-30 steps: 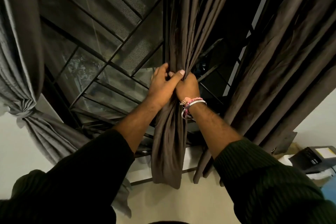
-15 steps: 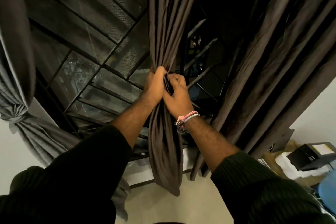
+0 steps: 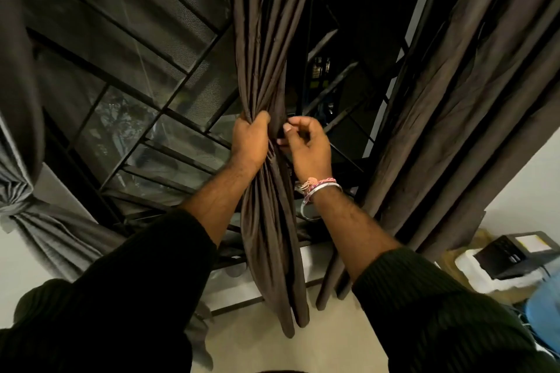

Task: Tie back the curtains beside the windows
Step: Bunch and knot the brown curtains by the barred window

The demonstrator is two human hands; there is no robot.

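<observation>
The brown curtain [image 3: 266, 76] is seen gathered into a narrow bunch in front of the window grille [image 3: 145, 76], its loose tail hanging below the hands. The bunch is clenched at its waist by the left hand [image 3: 250, 142], fingers wrapped round the folds. The right hand [image 3: 309, 145] is held just beside it, curled, its fingertips [image 3: 286, 129] touching the cloth's edge; whether cloth is pinched cannot be told. The fabric is judged soft, limp and fairly light, perhaps slippery, so folds may slide out. Hold is best taken at the gathered waist. A grey curtain [image 3: 18, 191] left of the grille is already tied.
</observation>
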